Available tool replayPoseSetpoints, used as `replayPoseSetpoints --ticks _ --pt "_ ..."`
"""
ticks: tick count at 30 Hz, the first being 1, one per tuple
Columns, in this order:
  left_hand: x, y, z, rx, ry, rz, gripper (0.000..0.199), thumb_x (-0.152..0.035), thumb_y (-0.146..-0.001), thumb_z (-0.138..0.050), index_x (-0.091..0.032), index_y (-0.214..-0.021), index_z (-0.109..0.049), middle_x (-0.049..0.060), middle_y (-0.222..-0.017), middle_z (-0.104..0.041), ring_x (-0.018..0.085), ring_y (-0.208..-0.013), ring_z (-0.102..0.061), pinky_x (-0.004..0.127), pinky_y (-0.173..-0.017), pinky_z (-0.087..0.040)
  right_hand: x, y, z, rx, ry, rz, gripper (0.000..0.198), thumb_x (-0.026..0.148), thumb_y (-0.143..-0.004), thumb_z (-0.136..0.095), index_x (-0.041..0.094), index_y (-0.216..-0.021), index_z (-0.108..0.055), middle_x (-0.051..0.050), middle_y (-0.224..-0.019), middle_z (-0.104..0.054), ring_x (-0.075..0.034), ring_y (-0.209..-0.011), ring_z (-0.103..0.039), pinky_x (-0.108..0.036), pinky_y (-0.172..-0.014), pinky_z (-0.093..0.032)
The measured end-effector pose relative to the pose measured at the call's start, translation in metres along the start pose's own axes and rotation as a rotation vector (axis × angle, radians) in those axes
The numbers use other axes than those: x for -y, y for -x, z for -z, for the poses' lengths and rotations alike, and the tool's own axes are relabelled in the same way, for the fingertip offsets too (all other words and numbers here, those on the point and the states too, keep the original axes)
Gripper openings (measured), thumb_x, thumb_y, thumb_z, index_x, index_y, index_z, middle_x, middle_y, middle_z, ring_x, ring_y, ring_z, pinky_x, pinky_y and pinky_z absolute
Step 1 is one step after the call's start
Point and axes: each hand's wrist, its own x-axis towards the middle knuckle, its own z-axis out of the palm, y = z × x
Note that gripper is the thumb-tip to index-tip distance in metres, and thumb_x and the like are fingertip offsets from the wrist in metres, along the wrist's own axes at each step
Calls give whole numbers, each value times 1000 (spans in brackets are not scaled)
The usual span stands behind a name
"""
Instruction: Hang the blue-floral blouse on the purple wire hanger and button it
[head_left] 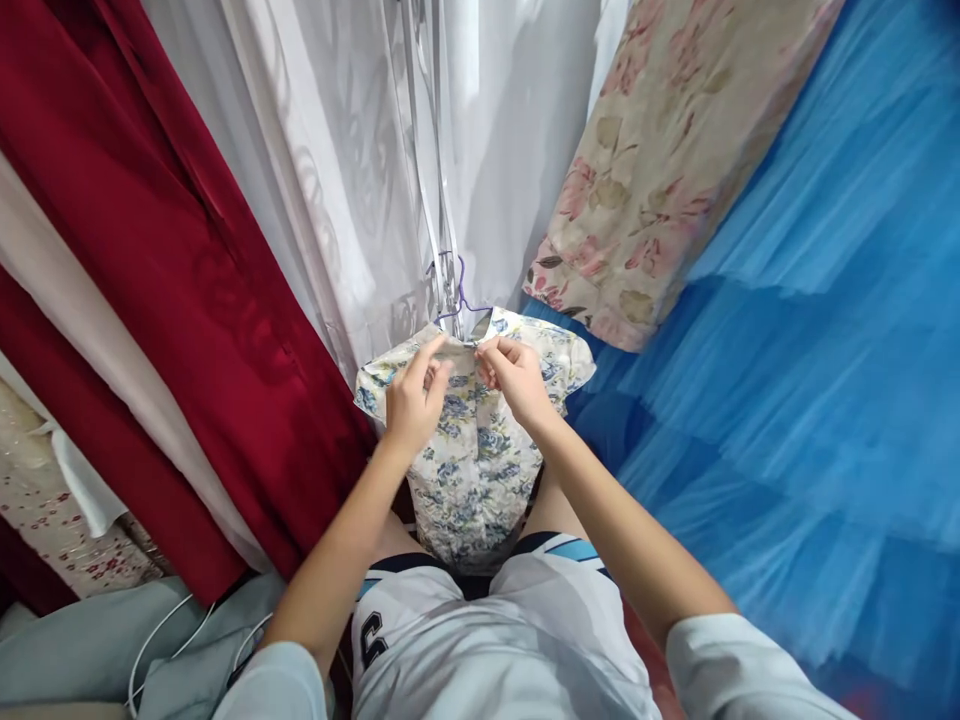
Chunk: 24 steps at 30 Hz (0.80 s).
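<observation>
A short-sleeved white garment with blue and yellow flowers (480, 450) hangs in front of me on a purple wire hanger (463, 285). My right hand (516, 375) is closed in a pinch at the neckline's front edge, right of centre; whatever small part lies between the fingertips is hidden. My left hand (416, 393) is on the other side of the neckline, over the garment's left shoulder area in view. Its index finger and thumb are apart, the other fingers curled, and I see nothing held in it.
White ribbons (427, 150) run down to the hanger in front of white drapery (510, 120). Dark red cloth (195, 280) hangs at the left, a floral cloth (637, 200) and blue layered tulle (810, 400) at the right. A white cable (139, 650) lies over grey fabric (75, 640) at lower left.
</observation>
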Motion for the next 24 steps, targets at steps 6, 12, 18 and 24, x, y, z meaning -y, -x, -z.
replayPoseSetpoints --ticks 6,12,18,24 --pt "-5 -61 -15 174 -311 -276 21 -29 -95 -54 -18 -84 -67 4 -84 -68 18 -88 -61 33 -95 -36 -15 -3 -1 -66 172 134 20 32 -87 -56 21 -72 -52 3 -55 -52 -11 -48 -45 -25 -51 -34" --pt "29 -72 33 -226 -218 -73 24 -36 -96 -51 -18 -91 -66 2 -81 -67 13 -78 -61 26 -77 -43 -63 18 1 -69 243 26 24 34 -85 -57 20 -66 -50 4 -52 -48 -11 -47 -43 -24 -49 -32" --pt "129 -22 71 -383 -111 379 33 -41 -94 -49 -18 -72 -56 2 -69 -58 14 -68 -54 30 -67 -41 -67 52 -9 28 130 -60 21 31 -83 -57 20 -66 -50 5 -49 -49 -10 -45 -42 -24 -47 -30" --pt "166 54 15 -231 44 541 38 -52 -90 -50 -21 -69 -56 6 -64 -60 19 -63 -58 35 -65 -46 -87 63 9 -191 45 -112 15 30 -80 -57 20 -68 -55 4 -50 -49 -12 -46 -43 -24 -47 -32"
